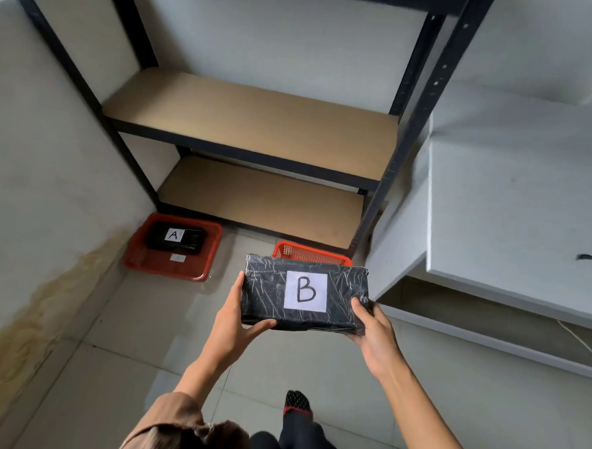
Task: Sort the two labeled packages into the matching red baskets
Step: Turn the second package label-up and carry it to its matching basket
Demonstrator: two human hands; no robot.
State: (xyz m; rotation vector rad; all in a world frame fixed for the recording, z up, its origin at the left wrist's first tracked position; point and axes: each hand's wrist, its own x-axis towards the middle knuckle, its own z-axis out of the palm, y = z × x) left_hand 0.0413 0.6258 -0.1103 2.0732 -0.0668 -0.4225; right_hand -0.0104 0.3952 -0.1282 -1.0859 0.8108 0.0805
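Note:
A black wrapped package with a white label "B" point(267, 291) is held level in front of me, above the floor. My left hand point(234, 319) grips its left end and my right hand point(373, 328) grips its right end. Just beyond it, a red basket point(312, 253) stands on the floor, mostly hidden behind the package. Further left, another red basket point(138, 255) holds a black package labelled "A" point(191, 241), with a small white tag on the basket's floor.
A black metal shelf rack point(382, 180) with bare wooden boards stands behind the baskets. A white table point(515, 208) juts out on the right. The left wall point(41, 211) is stained near the tiled floor. My foot point(297, 403) is below the package.

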